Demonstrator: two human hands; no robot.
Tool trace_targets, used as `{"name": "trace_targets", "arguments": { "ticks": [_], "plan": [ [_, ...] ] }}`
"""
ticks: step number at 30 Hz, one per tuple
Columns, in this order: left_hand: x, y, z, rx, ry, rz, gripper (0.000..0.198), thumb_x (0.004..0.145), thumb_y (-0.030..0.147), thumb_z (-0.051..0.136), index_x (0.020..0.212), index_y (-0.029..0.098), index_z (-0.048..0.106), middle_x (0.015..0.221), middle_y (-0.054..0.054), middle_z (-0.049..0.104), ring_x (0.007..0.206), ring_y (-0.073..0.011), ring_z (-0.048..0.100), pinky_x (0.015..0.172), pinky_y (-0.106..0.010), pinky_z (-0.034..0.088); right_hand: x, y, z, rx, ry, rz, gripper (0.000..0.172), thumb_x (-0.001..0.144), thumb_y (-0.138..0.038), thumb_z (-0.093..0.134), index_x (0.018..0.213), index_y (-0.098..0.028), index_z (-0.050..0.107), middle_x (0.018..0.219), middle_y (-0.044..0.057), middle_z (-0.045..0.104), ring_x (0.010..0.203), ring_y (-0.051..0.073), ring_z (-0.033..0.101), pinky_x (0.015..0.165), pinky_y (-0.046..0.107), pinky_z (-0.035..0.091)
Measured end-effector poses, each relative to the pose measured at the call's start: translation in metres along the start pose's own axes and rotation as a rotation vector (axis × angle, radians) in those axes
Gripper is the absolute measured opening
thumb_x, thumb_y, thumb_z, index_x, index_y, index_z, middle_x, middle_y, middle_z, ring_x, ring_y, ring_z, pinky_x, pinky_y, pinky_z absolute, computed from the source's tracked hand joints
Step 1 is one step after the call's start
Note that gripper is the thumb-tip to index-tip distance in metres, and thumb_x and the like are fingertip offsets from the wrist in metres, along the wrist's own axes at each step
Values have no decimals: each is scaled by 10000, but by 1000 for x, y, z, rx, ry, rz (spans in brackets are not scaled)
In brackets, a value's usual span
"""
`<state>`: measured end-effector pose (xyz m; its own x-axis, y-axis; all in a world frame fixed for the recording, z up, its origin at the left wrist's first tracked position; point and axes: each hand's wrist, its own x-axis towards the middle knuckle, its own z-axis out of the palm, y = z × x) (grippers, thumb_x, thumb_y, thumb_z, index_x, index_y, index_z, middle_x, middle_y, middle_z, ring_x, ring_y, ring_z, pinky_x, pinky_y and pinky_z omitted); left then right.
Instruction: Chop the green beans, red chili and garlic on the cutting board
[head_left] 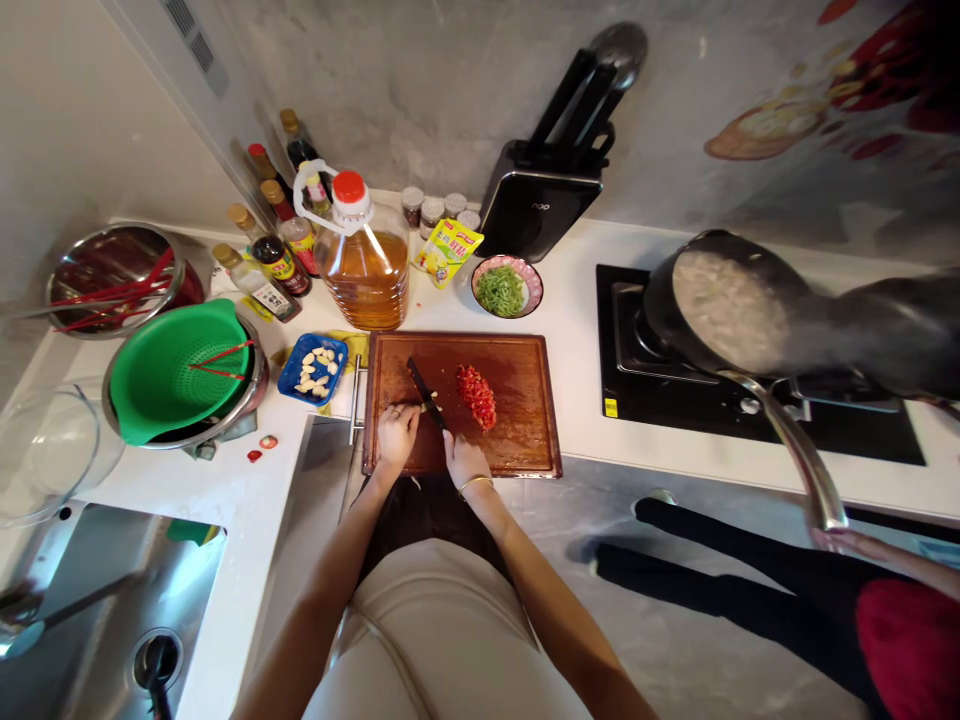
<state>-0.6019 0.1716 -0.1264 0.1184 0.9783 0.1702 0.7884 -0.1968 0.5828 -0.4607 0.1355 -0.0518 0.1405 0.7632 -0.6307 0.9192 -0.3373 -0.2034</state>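
My right hand (466,460) grips the handle of a dark-bladed kitchen knife (426,388), its blade slanting away to the left over the wooden cutting board (517,360). Close to the blade's left side, the bent fingers of my left hand (397,434) press on a garlic clove, mostly hidden under the fingertips. Small pale garlic bits (433,400) lie by the blade. To the right of the knife is a heap of chopped red pepper (477,398). Several peeled garlic cloves (318,372) sit in a blue tray (283,384) left of the board.
Behind the board stand an oil jug (367,270), a yellow seasoning packet (448,252), a bowl of sliced greens (501,290) and a knife block (536,205). A green colander (142,385) is at left, above the sink (105,610). At right, another person's hand (836,538) holds a wok (667,300).
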Motion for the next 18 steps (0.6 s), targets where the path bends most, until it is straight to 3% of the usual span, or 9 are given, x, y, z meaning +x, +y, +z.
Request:
{"name": "trace_targets", "arguments": {
  "ticks": [10,18],
  "plan": [
    [0,3,0,-20,23,-32,202,904,262,488,984,201,663,942,-61,675,890,-189,570,829,-314,408,-5,0,-7,-17,1,-10,530,974,-441,139,1090,-138,558,899,146,696,869,247,677,764,338,469],
    [5,10,3,15,16,-100,153,876,209,514,873,197,666,867,-51,677,818,-189,582,775,-317,392,-3,-1,2,-20,22,-8,515,977,-431,157,1060,-129,565,885,153,698,861,247,678,753,339,474]
  ]
}}
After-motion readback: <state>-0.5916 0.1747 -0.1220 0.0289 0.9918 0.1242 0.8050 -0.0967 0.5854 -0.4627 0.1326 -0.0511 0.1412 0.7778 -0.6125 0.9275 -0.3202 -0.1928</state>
